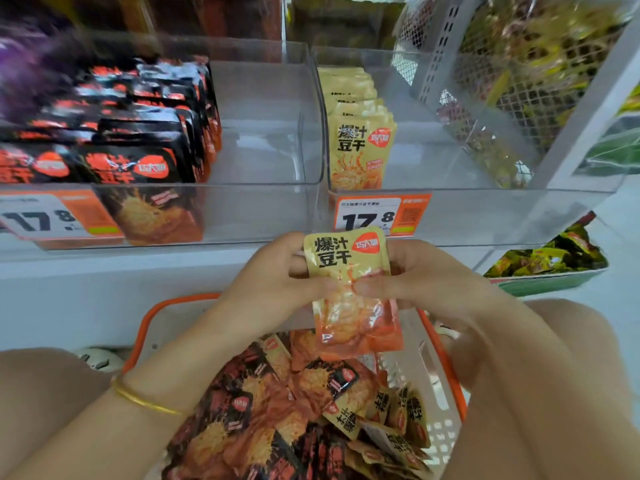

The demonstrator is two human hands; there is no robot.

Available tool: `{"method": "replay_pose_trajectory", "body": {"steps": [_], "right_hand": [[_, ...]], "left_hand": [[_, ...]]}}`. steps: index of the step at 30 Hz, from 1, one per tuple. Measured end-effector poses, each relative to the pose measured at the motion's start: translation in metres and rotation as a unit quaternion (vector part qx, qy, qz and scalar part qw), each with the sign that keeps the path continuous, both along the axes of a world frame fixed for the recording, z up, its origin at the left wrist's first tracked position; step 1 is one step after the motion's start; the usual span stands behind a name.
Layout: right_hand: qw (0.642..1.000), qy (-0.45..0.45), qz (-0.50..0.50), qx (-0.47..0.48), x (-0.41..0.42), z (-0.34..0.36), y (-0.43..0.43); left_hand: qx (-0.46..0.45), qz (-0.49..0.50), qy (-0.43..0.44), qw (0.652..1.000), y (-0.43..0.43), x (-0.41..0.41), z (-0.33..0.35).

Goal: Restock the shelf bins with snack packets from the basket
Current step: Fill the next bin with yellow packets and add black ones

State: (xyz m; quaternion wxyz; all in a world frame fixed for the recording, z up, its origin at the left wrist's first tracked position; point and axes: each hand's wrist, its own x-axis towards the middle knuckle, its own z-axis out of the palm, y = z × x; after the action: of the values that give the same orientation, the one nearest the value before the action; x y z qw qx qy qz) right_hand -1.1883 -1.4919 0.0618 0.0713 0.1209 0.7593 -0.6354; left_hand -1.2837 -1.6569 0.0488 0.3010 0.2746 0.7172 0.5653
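Note:
I hold a yellow snack packet (pixel 353 292) upright in front of the shelf, above the basket. My left hand (pixel 277 278) grips its left edge and my right hand (pixel 415 278) its right edge, thumbs pressed on its front. Below them the white basket with an orange rim (pixel 446 362) holds several black and yellow packets (pixel 294 410). The clear right bin (pixel 485 216) holds a row of yellow packets (pixel 360 133) along its left side. A clear left bin (pixel 263 202) has rows of black packets (pixel 138 133) on its left half.
Orange price tags (pixel 381 214) sit on the bin fronts. A white mesh divider (pixel 485 81) with green packets behind it stands at the right. A lower green tray (pixel 547 268) holds green-yellow packets. My knees flank the basket.

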Motion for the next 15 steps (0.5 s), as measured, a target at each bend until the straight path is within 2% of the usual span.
{"method": "replay_pose_trajectory", "body": {"steps": [3, 5, 8, 11, 13, 15], "right_hand": [[0.995, 0.056, -0.067, -0.055, -0.008, 0.043, 0.015], [0.981, 0.110, -0.150, -0.059, -0.022, 0.067, 0.031], [0.962, 0.150, -0.228, 0.004, -0.049, 0.088, 0.052], [0.968, 0.104, -0.216, 0.080, -0.073, 0.085, 0.064], [0.972, 0.059, -0.188, 0.128, -0.084, 0.074, 0.065], [0.961, 0.028, -0.171, 0.214, -0.092, 0.063, 0.067]], "left_hand": [[0.067, 0.052, 0.062, 0.994, 0.011, -0.009, 0.033], [0.087, 0.109, 0.172, 0.975, 0.020, -0.022, 0.048], [0.034, 0.140, 0.345, 0.927, 0.034, -0.040, 0.059], [-0.033, 0.104, 0.444, 0.889, 0.047, -0.053, 0.056], [-0.061, 0.076, 0.458, 0.884, 0.053, -0.056, 0.053], [-0.063, 0.067, 0.466, 0.880, 0.056, -0.055, 0.049]]}}
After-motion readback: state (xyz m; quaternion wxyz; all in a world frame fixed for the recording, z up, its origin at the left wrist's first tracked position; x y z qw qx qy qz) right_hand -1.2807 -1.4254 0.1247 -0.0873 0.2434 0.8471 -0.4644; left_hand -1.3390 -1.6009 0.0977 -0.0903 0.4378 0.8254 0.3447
